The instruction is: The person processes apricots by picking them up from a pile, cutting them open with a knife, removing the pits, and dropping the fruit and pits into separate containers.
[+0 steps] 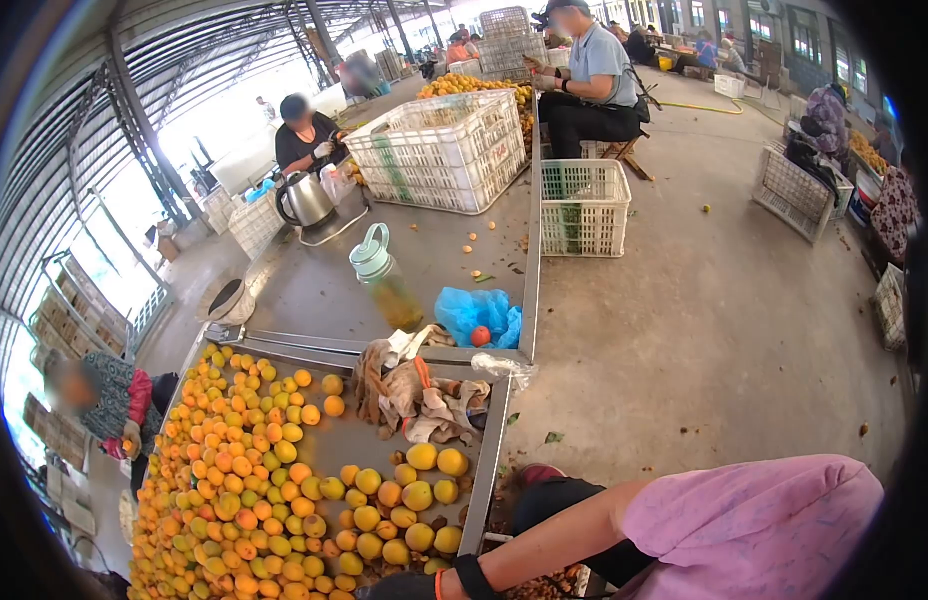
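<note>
My right hand (402, 588), in a dark glove with a black strap at the wrist, is at the bottom edge of the view. It is beside the nearest apricots (419, 537) at the table's edge. The frame cuts off its fingers, so whether it holds anything is hidden. A pink sleeve (754, 525) covers my upper arm. My left hand is out of view. Many yellow and orange apricots (239, 465) are heaped over the left of the metal table, and larger ones lie apart near my right hand. Crumpled cloth gloves (419, 395) lie beyond them.
A second metal table holds a bottle (384, 280), a kettle (308, 200), a blue plastic bag (479, 315) and a white crate (439, 150). Another crate (584, 207) stands on the floor. Co-workers sit at the left (104, 400), the far table (309, 135) and the back (594, 70).
</note>
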A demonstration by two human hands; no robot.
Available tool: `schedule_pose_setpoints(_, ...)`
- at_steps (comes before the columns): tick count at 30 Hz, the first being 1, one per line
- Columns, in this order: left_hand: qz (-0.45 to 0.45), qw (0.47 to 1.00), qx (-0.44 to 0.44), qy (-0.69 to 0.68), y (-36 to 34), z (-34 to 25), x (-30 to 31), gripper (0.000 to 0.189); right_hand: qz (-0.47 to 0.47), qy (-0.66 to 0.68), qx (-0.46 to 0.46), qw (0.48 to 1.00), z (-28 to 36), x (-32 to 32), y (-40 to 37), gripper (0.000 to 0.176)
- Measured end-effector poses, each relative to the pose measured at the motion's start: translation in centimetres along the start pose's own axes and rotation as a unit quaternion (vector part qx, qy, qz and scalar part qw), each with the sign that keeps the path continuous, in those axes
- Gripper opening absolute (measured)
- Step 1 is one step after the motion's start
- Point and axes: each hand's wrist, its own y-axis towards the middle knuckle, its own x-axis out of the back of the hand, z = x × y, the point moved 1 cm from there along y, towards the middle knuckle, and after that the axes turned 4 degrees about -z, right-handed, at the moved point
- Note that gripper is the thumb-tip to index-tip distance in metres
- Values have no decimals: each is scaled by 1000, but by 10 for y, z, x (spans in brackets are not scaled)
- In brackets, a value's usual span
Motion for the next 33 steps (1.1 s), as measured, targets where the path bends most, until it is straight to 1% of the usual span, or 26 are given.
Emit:
schedule_pose_setpoints(3, -13, 999, 24, -31, 1, 1, 0, 40, -45, -36, 3, 998, 12, 21, -12, 18)
schedule_pose_setpoints(5, -58, 996, 47, -38, 1, 2, 4, 43, -63, -25, -2, 998, 21, 17, -17, 23)
schedule_pose_setpoints(7, -122, 989, 70, -34, -2, 3, 8, 46, 49, 1, -182, 982, 12, -1, 1, 21)
schedule_pose_setpoints(8, -158, 984, 80, -30, -4, 3, 11, 47, -13, -17, -86, 996, 2, -4, -3, 30)
schedule_pose_setpoints(9, -194, 977, 88, -28, -6, 3, 14, 48, -4, -21, -46, 999, -7, -10, -5, 30)
schedule_pose_setpoints(10, -179, 934, -137, 277, -12, 10, 28, 50, 55, -51, -47, 996, -7, -8, -2, 30)
schedule_pose_setpoints(11, -115, 758, -328, 551, -13, 17, 35, 53, 49, -70, -96, 992, -1, -5, 1, 28)
schedule_pose_setpoints(12, -113, 875, -172, 439, -10, 9, 33, 49, 53, -72, -82, 993, -4, -6, 3, 25)
schedule_pose_setpoints(13, -110, 948, -13, 298, -7, 0, 28, 46, 52, -72, -69, 994, -7, -10, 3, 22)
schedule_pose_setpoints(15, -74, 872, -188, 447, -2, -9, 14, 49, -41, 15, 36, 998, -13, -8, 10, 18)
schedule_pose_setpoints(16, -85, 869, -180, 453, -1, -15, 11, 49, -35, 28, 35, 998, -17, -9, 9, 18)
schedule_pose_setpoints(18, -63, 849, -173, 495, 1, -24, 8, 48, -3, 72, -62, 995, -27, -9, 8, 15)
schedule_pose_setpoints(19, -70, 854, -170, 487, 0, -23, 11, 44, 2, 77, -62, 995, -28, -5, 10, 15)
schedule_pose_setpoints(20, -75, 853, -168, 489, 1, -20, 15, 44, 36, 158, -145, 976, -27, -1, 13, 14)
schedule_pose_setpoints(21, -61, 857, -204, 469, 3, -15, 18, 42, 68, 235, -226, 943, -25, 1, 14, 16)
schedule_pose_setpoints(23, -56, 846, -262, 461, 4, -17, 18, 40, 59, 223, -198, 953, -20, 2, 15, 16)
schedule_pose_setpoints(24, -59, 845, -262, 462, 2, -20, 19, 40, 47, 211, -171, 961, -17, 2, 16, 16)
schedule_pose_setpoints(25, -62, 877, -178, 443, -2, -22, 20, 40, 5, 159, -103, 982, -10, 0, 16, 16)
schedule_pose_setpoints(26, -66, 901, -92, 418, -4, -22, 22, 44, 10, 161, -103, 982, -4, -3, 13, 16)
schedule_pose_setpoints(27, -36, 789, -354, 501, 6, -14, 33, 42, 15, 6, -32, 999, 4, -4, 10, 15)
schedule_pose_setpoints(28, -40, 790, -350, 502, 1, -9, 38, 42, 19, -149, 41, 988, 10, -3, 8, 15)
schedule_pose_setpoints(29, -45, 840, -276, 465, -2, -11, 36, 41, 35, -104, 5, 994, 12, 0, 10, 13)
schedule_pose_setpoints(30, -48, 882, -200, 425, -4, -11, 36, 40, 37, -102, 3, 994, 11, 1, 10, 13)
schedule_pose_setpoints(31, -93, 907, -124, 392, -3, -5, 39, 34, -2, 58, -88, 994, 8, 3, 10, 12)
schedule_pose_setpoints(32, -92, 906, -124, 393, -3, -7, 41, 34, -41, 214, -174, 960, 6, 5, 13, 12)
schedule_pose_setpoints(33, -81, 890, -152, 423, -2, -11, 40, 35, -38, 182, -209, 960, 11, 16, 16, 18)
